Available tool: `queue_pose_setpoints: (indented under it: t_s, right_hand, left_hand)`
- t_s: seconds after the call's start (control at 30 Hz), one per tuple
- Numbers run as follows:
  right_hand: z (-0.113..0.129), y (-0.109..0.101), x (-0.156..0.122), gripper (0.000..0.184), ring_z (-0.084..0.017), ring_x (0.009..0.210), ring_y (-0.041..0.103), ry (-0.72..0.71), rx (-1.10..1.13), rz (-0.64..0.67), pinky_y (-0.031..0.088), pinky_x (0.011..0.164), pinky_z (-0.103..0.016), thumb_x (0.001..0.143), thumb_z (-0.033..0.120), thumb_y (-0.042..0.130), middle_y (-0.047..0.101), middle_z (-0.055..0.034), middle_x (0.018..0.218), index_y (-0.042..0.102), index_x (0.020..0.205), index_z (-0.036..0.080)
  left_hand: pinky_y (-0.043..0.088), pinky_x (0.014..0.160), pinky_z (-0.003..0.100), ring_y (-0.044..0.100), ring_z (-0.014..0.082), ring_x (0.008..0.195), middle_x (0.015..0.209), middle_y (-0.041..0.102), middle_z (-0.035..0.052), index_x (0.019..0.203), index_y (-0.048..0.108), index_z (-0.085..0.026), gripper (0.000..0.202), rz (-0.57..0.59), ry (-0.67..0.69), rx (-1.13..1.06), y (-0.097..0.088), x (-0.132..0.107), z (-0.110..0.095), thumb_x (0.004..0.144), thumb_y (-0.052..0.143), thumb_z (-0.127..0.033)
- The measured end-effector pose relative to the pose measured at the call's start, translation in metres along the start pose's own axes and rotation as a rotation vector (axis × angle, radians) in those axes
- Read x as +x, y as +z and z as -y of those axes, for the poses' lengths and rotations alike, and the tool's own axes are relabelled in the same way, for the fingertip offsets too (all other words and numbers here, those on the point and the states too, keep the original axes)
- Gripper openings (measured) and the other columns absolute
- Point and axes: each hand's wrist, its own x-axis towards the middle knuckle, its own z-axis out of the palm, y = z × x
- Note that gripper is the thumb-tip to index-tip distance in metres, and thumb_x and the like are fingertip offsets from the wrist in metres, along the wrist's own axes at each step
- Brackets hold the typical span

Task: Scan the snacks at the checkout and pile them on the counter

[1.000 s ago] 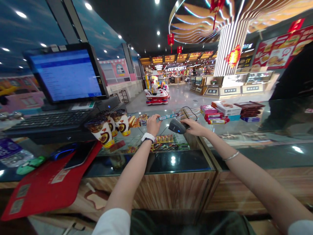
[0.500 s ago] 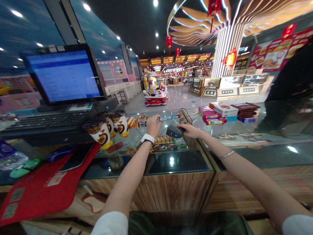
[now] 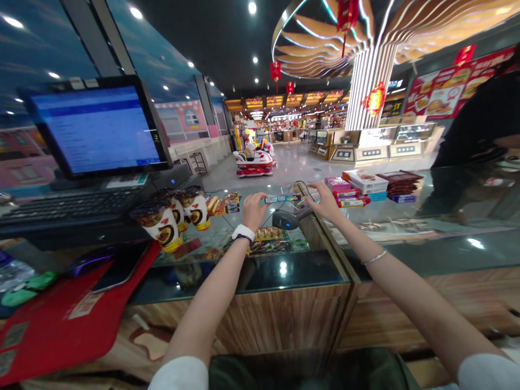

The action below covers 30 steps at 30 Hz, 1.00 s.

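Off the handle of the black scanner point(image 3: 285, 219) has come the right hand point(image 3: 326, 205), which held it half a second ago and now sits a bit higher, thumb and fingers spread apart, close to the right end of the thin blue pack point(image 3: 282, 199). That pack is just above the glass counter point(image 3: 300, 268), behind the scanner, with its left end pinched in the left hand point(image 3: 254, 212). Paper cups point(image 3: 197, 208) stand to the left, and a pile of bright packs point(image 3: 365, 183) lies to the right.
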Motion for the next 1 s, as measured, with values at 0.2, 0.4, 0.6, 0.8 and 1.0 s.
queue_pose_setpoints:
  t_s: [0.2,0.4,0.6,0.8,1.0]
  right_hand:
    - [-0.001,-0.002,0.0,0.058,-0.029,0.138,0.044,-0.016,0.045,0.238,0.033,0.116,-0.049,0.087,0.043,0.063,0.05,-0.0128,0.146,0.051,0.14,0.025]
    - [-0.001,-0.012,0.005,0.052,-0.029,0.124,0.056,-0.008,0.097,0.344,0.04,0.109,-0.048,0.09,0.042,0.058,0.061,-0.011,0.134,0.054,0.139,0.023]
    - [0.003,-0.018,0.005,0.059,-0.026,0.116,0.061,0.027,0.155,0.365,0.043,0.104,-0.042,0.082,0.032,0.063,0.066,-0.0086,0.124,0.052,0.139,0.02]
    - [0.008,-0.021,0.002,0.066,-0.027,0.11,0.063,0.02,0.096,0.301,0.044,0.102,-0.043,0.077,0.037,0.072,0.07,-0.0079,0.113,0.051,0.137,0.02]
    - [0.0,-0.054,-0.005,0.061,-0.031,0.12,0.06,-0.044,0.014,0.331,0.041,0.106,-0.048,0.079,0.038,0.074,0.066,-0.0102,0.129,0.054,0.134,0.023]
  left_hand:
    - [0.036,0.113,0.043,0.067,0.0214,0.106,0.109,0.075,0.0023,0.099,0.065,-0.025,0.014,-0.008,0.034,-0.027,0.0,0.0,-0.007,0.086,0.068,-0.02]
    - [0.034,0.116,0.043,0.068,0.0193,0.108,0.111,0.076,0.0007,0.099,0.066,-0.026,0.016,0.008,0.071,-0.041,0.0,0.0,-0.018,0.085,0.069,-0.018]
    - [0.035,0.115,0.044,0.068,0.02,0.109,0.111,0.076,0.0014,0.098,0.066,-0.026,0.016,0.024,0.099,-0.03,-0.001,0.0,-0.019,0.084,0.068,-0.016]
    - [0.038,0.114,0.046,0.067,0.0215,0.112,0.117,0.074,0.0025,0.101,0.066,-0.026,0.023,0.047,0.092,-0.021,0.001,0.002,-0.018,0.082,0.067,-0.012]
    - [0.035,0.117,0.045,0.063,0.0213,0.119,0.126,0.07,0.0028,0.108,0.067,-0.026,0.026,0.121,0.193,-0.019,-0.004,0.005,-0.044,0.085,0.065,-0.015]
